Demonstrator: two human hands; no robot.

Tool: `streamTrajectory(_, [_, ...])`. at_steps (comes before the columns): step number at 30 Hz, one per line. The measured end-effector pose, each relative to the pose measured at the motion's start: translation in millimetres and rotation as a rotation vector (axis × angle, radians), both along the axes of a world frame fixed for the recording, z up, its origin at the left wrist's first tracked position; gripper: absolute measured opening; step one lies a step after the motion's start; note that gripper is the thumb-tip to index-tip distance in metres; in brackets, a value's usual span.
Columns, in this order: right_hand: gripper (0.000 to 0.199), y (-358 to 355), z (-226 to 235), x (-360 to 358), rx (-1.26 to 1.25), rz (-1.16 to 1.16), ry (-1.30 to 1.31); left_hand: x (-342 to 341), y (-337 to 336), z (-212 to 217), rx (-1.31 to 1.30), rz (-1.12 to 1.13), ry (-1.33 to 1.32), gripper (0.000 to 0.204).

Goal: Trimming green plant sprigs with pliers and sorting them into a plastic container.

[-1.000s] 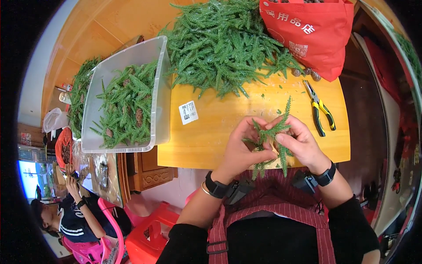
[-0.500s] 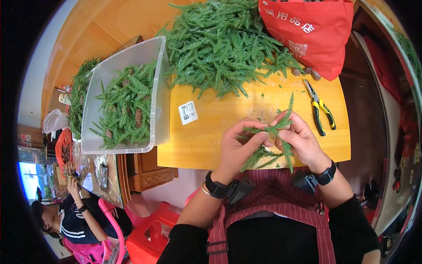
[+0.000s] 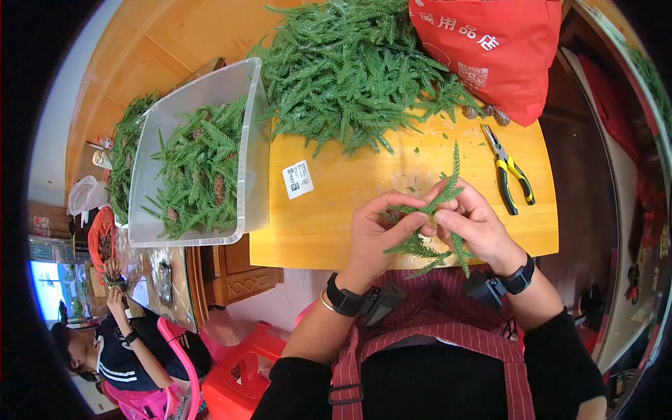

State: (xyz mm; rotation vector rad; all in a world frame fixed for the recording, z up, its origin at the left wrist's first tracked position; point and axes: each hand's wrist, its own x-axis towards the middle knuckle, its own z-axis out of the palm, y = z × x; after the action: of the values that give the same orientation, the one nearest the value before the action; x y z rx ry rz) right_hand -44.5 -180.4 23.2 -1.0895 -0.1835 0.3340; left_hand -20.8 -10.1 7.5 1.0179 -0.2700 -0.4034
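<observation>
Orange wood panelling (image 3: 175, 45) fills the upper left, with a white wall (image 3: 59, 150) curving down the far left edge toward a bright bluish glow (image 3: 46, 292), can't tell if it's a window or a screen. Yellow wooden table (image 3: 315, 234) sits mid-frame, carved brown cabinet (image 3: 241, 283) by its lower left corner, glossy-topped table (image 3: 147, 290) further left. Lower left's got pale pinkish floor (image 3: 262, 308), a red plastic stool (image 3: 224, 385) and a pink plastic chair (image 3: 133, 402).

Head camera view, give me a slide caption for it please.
Left hand and right hand hold a green sprig over a yellow table, pliers to the right, clear bin to the left.
</observation>
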Motion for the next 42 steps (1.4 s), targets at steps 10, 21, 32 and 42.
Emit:
streamTrajectory(10, [0.021,9,3,-1,-0.144,-0.169,-0.045,-1,-2,-2,0.054,0.049,0.008,0.014])
streamTrajectory(21, [0.025,8,0,-3,-0.228,-0.164,-0.099,-3,-5,2,0.107,0.118,-0.047,0.010])
streamTrajectory(32, [0.018,4,2,1,-0.555,-0.286,-0.455,-2,-6,-3,-0.078,0.043,0.188,0.009])
streamTrajectory(42, [0.014,2,11,3,-0.289,-0.131,-0.096,-1,-2,2,0.105,0.106,-0.055,0.008])
